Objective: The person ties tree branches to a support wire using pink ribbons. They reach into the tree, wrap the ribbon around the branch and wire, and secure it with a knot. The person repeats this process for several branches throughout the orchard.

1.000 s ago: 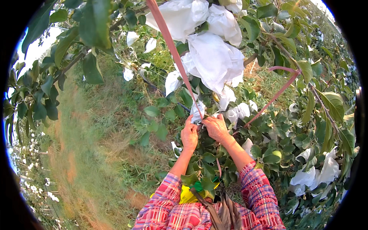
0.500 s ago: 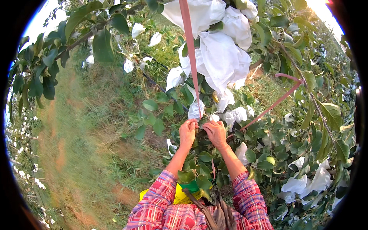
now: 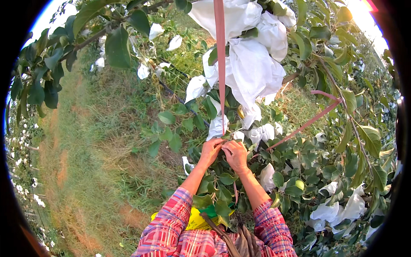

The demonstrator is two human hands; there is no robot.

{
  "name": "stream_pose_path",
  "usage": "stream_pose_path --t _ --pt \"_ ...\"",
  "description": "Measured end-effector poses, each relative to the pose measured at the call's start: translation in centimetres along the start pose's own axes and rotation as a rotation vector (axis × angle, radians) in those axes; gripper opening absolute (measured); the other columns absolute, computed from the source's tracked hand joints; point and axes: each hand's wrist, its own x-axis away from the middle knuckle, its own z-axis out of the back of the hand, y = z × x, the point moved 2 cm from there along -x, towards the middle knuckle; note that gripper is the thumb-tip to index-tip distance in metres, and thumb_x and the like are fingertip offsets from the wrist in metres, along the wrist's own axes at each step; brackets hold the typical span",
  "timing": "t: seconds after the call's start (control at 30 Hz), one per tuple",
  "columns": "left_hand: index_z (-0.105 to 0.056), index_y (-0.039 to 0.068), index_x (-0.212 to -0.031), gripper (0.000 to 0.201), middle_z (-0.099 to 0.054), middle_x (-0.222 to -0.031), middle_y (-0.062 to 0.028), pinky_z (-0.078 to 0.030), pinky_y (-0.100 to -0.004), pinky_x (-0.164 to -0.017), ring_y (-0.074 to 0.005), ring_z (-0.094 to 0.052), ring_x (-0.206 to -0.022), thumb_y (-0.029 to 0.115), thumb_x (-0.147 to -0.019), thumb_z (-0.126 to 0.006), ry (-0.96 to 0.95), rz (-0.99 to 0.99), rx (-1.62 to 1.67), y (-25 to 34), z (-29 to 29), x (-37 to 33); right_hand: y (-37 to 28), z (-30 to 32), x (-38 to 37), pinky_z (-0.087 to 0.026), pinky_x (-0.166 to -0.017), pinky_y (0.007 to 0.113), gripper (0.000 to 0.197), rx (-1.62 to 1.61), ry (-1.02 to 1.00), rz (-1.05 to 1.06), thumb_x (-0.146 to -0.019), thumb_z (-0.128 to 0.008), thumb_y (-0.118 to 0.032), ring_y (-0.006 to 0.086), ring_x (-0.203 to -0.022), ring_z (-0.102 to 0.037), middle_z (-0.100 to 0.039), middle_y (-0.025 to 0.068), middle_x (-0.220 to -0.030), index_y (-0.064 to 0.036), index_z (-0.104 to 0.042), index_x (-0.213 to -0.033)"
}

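Observation:
A long pink ribbon (image 3: 220,55) hangs taut from above and runs down to my fingertips. My left hand (image 3: 211,150) is closed in a pinch at its lower end, beside a small white bag (image 3: 218,127). Touching it from the right, my right hand (image 3: 235,156) has thumb and fingers pressed together; whatever they grip is hidden. Green leaves (image 3: 222,180) surround both wrists. Just above the hands hang large white bags (image 3: 252,70) on the branches.
A second pink ribbon (image 3: 302,127) slants to a leafy branch (image 3: 349,109) on the right. A green fruit (image 3: 299,184) hangs low among leaves. More white bags (image 3: 338,210) are at lower right. Grass (image 3: 98,162) covers the left side. A yellow item (image 3: 197,220) is at my waist.
My hands have drawn together, closing the small gap between their fingertips, and sit slightly lower. The ribbon stays taut. The whole view has shifted a little.

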Motion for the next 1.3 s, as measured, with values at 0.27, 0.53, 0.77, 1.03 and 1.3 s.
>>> stream_pose_path --t 0.27,0.53,0.77,1.03,1.3 --pt "-0.063 -0.004 -0.087 0.009 -0.057 -0.074 -0.0079 -0.042 -0.0276 -0.065 -0.0154 -0.054 -0.069 0.003 -0.082 -0.059 0.086 -0.121 0.029 -1.9 -0.9 0.0 0.3 0.1 -0.8 -0.045 -0.071 0.034 0.011 -0.096 -0.073 -0.103 -0.073 -0.066 -0.003 0.0257 -0.076 -0.060 -0.063 0.0074 -0.085 -0.0041 -0.065 -0.083" --pt "-0.063 -0.005 -0.083 0.016 -0.058 -0.070 -0.0033 -0.041 -0.0252 -0.065 -0.0101 -0.052 -0.067 0.008 -0.088 -0.056 0.029 0.084 0.173 -2.1 -0.6 0.1 0.9 0.4 -1.9 -0.046 -0.074 0.038 0.016 0.229 -0.184 -0.043 -0.073 -0.061 -0.005 0.0289 -0.086 -0.058 -0.055 0.0094 -0.096 -0.0045 -0.063 -0.088" --pt "-0.064 -0.004 -0.083 0.017 -0.060 -0.070 -0.0034 -0.042 -0.0265 -0.061 -0.0100 -0.053 -0.065 0.010 -0.089 -0.056 0.023 0.174 0.214 -1.8 -0.7 -0.8 2.8 1.4 -2.3 -0.045 -0.074 0.036 0.007 0.195 -0.281 0.210 -0.074 -0.057 -0.009 0.0237 -0.082 -0.057 -0.055 0.0050 -0.086 -0.0068 -0.061 -0.078" --pt "-0.063 0.000 -0.080 0.013 -0.061 -0.072 -0.0169 -0.046 -0.0370 -0.061 -0.0317 -0.060 -0.067 0.010 -0.082 -0.056 0.138 -0.209 -0.341 0.8 -1.1 -1.3 1.7 1.2 -3.0 -0.049 -0.064 0.033 0.020 -0.080 -0.282 -0.294 -0.080 -0.065 -0.020 0.0247 -0.069 -0.065 -0.067 0.0090 -0.076 -0.0055 -0.065 -0.093" --pt "-0.067 -0.001 -0.081 0.007 -0.064 -0.080 -0.0143 -0.049 -0.0328 -0.064 -0.0265 -0.064 -0.071 0.002 -0.075 -0.068 0.234 -0.011 -0.127 1.6 -1.0 -0.7 3.7 -1.4 -2.2 -0.048 -0.064 0.030 0.007 -0.375 -0.046 -0.470 -0.075 -0.065 -0.003 0.0199 -0.066 -0.063 -0.066 0.0091 -0.075 -0.0018 -0.067 -0.082"
